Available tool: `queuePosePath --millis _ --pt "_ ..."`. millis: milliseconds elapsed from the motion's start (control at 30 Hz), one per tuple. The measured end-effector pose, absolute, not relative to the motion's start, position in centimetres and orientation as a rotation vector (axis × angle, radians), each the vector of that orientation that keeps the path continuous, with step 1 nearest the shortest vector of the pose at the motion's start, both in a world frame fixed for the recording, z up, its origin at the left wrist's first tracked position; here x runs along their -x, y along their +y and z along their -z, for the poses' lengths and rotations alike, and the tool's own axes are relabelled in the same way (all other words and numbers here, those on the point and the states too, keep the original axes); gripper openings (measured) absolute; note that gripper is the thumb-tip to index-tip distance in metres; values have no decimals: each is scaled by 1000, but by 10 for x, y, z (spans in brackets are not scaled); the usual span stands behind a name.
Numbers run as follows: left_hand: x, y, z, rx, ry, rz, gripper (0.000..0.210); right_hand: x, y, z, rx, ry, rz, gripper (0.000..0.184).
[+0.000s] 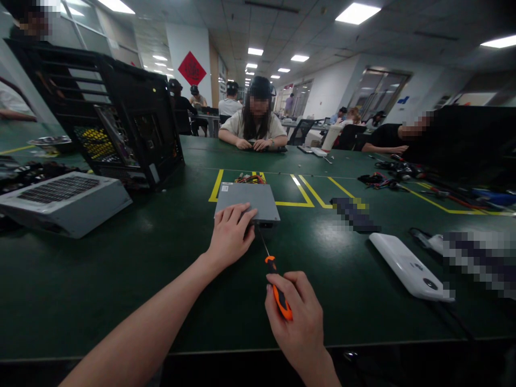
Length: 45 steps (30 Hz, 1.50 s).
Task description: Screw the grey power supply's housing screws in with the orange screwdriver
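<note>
The grey power supply unit (258,201) lies flat on the green table (342,317), straight ahead of you and just beyond both your hands. Your left hand (231,231) reaches up to its near left part, with the palm down and the fingers laid out over the top panel, slightly parted; your thumb sits lower, by the near edge, and whether it presses on that side cannot be told. Your right hand (298,306) is closer to you and a little to the right of the unit, apart from it, with the fingers curled around the orange and black handle of a screwdriver (271,263). The thin shaft points away from you, up to the near face of the unit, just right of your left thumb; the tip is too small to tell whether it sits in a screw. A bundle of coloured cables (252,179) comes out at the far side of the unit, over the yellow tape lines (296,204). Well off to your left stand a second power supply unit (66,196) and, behind it, a black computer case (133,118); to your right lies a white device (409,264).
</note>
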State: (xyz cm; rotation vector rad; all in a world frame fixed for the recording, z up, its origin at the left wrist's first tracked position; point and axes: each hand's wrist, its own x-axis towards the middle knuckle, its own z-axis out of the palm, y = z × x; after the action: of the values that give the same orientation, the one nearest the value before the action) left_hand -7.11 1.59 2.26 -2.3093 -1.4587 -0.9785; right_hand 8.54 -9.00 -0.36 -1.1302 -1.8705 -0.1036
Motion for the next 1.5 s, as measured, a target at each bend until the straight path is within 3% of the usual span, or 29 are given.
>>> queuePosePath --millis 1333,1500 --pt "70 16 -22 2306 -1465 993 33 -83 -88 -2 1151 -1841 93 17" --pt "71 15 -24 2312 -1460 1003 34 -83 -90 -2 1113 -1835 64 27"
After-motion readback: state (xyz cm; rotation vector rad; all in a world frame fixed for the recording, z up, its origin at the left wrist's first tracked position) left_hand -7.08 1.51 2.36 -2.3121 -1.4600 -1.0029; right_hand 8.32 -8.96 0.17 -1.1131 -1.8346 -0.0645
